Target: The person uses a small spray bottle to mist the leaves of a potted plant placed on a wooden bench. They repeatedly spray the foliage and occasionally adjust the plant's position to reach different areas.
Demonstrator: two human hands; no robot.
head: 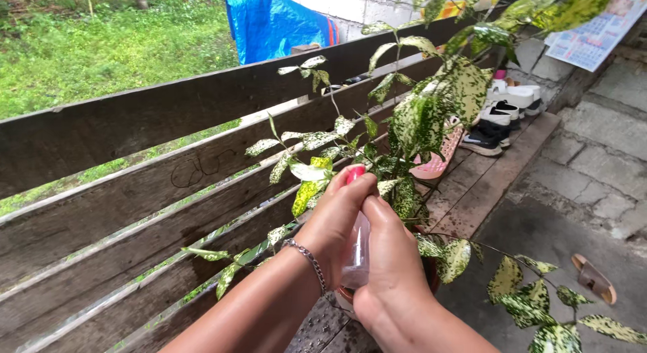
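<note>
While both hands meet near the middle of the view, they wrap around a small clear spray bottle (357,252) with a pink top. The left hand (333,221), with a silver bracelet (306,258) at its wrist, curls over the upper part of the bottle, its fingers at the pink top. The right hand (391,258) grips the bottle's body from the right side, fingers closed about it. The bottle stands roughly upright, just in front of a potted plant (418,117) with speckled green and yellow leaves, whose pot sits on the wet wooden desk (472,198) right behind the hands. To the left runs a fence of dark wooden planks (135,184), with grass (101,49) beyond it. Far along the desk lie several shoes (502,113) and a pink slipper. A blue tarp (269,22) hangs at the far side, and a brown sandal (593,279) lies on the concrete floor at the right.
</note>
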